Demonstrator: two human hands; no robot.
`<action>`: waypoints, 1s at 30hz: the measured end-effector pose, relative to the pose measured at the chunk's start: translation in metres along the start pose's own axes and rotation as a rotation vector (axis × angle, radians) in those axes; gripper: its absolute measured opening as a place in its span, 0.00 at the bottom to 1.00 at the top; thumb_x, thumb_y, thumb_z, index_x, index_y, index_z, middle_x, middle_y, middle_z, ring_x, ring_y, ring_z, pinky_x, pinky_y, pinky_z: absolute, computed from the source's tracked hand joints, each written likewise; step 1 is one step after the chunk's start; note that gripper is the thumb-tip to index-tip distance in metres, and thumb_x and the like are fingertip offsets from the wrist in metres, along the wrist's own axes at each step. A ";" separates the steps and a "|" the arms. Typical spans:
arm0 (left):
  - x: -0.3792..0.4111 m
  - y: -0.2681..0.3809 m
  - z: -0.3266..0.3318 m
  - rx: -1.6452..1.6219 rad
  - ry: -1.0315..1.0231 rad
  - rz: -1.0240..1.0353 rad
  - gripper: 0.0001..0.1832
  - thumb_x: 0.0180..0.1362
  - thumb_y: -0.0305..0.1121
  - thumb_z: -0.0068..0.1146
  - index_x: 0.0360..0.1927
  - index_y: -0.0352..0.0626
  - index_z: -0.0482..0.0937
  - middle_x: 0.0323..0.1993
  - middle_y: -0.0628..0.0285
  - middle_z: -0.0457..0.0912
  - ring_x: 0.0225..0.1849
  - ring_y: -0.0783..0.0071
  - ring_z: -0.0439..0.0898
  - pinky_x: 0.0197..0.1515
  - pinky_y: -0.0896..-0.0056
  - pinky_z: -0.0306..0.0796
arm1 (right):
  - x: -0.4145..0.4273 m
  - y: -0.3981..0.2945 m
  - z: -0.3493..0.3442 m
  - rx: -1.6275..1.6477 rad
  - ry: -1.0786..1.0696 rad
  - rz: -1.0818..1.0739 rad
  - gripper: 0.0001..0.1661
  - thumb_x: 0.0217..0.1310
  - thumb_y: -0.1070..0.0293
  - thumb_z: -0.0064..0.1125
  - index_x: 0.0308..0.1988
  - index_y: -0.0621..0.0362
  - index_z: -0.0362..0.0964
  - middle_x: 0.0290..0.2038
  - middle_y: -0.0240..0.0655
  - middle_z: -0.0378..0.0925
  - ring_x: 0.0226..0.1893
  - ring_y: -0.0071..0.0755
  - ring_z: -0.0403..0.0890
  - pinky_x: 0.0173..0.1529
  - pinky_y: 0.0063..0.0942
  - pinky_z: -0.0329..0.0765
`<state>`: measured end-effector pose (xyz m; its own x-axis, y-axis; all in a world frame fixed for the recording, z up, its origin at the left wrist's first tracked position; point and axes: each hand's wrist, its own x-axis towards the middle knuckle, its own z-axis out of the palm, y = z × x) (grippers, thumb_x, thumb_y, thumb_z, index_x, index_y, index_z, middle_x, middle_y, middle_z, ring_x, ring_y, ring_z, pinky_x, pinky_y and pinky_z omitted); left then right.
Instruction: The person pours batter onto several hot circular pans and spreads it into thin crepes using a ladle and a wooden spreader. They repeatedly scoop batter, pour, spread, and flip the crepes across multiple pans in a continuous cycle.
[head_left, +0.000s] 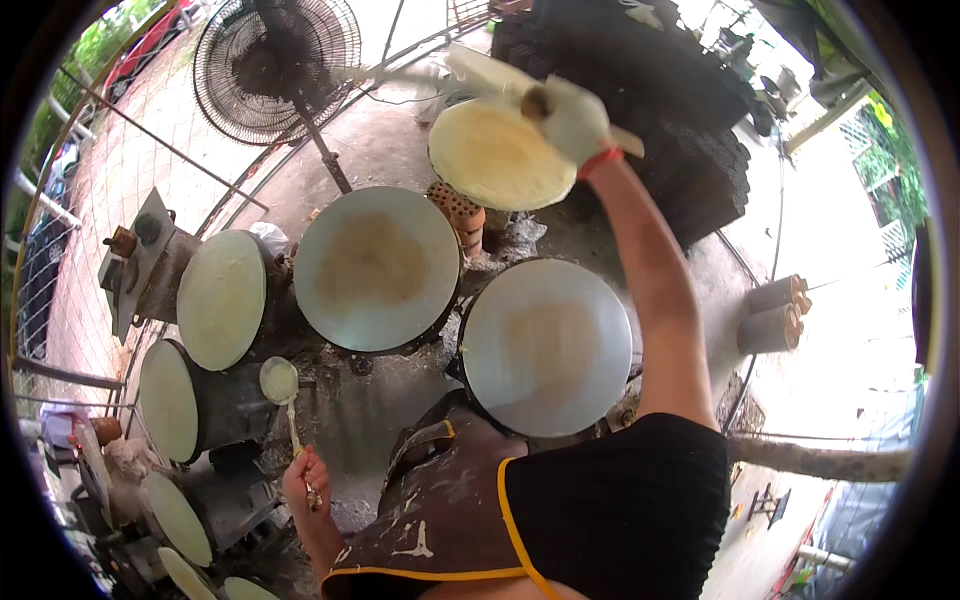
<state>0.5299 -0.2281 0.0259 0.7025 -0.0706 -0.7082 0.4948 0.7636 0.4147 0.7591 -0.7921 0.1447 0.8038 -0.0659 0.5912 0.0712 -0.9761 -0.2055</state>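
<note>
My left hand (306, 478) grips the handle of a metal ladle (279, 381), whose bowl carries pale batter. Stretched forward, my right hand (576, 120) wears a pale glove with a red band at the wrist. It is closed around a blurred flat tool, perhaps a scraper (491, 73), over the edge of a far round griddle covered by a thin pale crepe (499, 156). Nearer me are two round griddles, one at centre left (379, 270) and one at centre right (547, 349); both show brownish patches and no crepe.
More griddles with pale sheets (222, 300) curve along my left. A stand fan (274, 67) rises at the far left before a wire fence. Perforated briquettes (457, 208) stand between griddles. A large dark stack (667, 165) lies behind my right hand, with brown cylinders (771, 330) farther right.
</note>
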 end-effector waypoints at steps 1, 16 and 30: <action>0.000 -0.003 0.005 -0.001 0.014 0.005 0.09 0.60 0.25 0.43 0.40 0.30 0.68 0.19 0.68 0.62 0.15 0.83 0.60 0.12 0.83 0.57 | -0.017 0.019 0.035 -0.087 -0.053 -0.025 0.10 0.56 0.57 0.49 0.33 0.46 0.75 0.31 0.37 0.77 0.34 0.45 0.78 0.36 0.40 0.74; -0.035 -0.025 0.000 -0.079 0.176 0.160 0.06 0.62 0.29 0.43 0.37 0.36 0.69 0.18 0.69 0.62 0.14 0.84 0.60 0.10 0.83 0.57 | -0.122 -0.009 0.208 0.227 -0.445 0.369 0.17 0.54 0.59 0.51 0.45 0.46 0.73 0.40 0.44 0.77 0.40 0.50 0.78 0.43 0.43 0.73; -0.264 -0.124 -0.226 -0.554 0.436 0.856 0.08 0.61 0.34 0.46 0.37 0.40 0.67 0.21 0.68 0.65 0.14 0.84 0.62 0.13 0.82 0.55 | -0.376 -0.497 0.135 1.289 -1.769 0.010 0.21 0.63 0.76 0.42 0.56 0.58 0.60 0.40 0.35 0.74 0.24 0.25 0.75 0.25 0.22 0.72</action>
<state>0.1677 -0.1595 0.0321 0.4087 0.7664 -0.4955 -0.4412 0.6412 0.6278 0.5009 -0.2548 -0.0805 0.3130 0.8696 -0.3819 -0.2952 -0.2932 -0.9093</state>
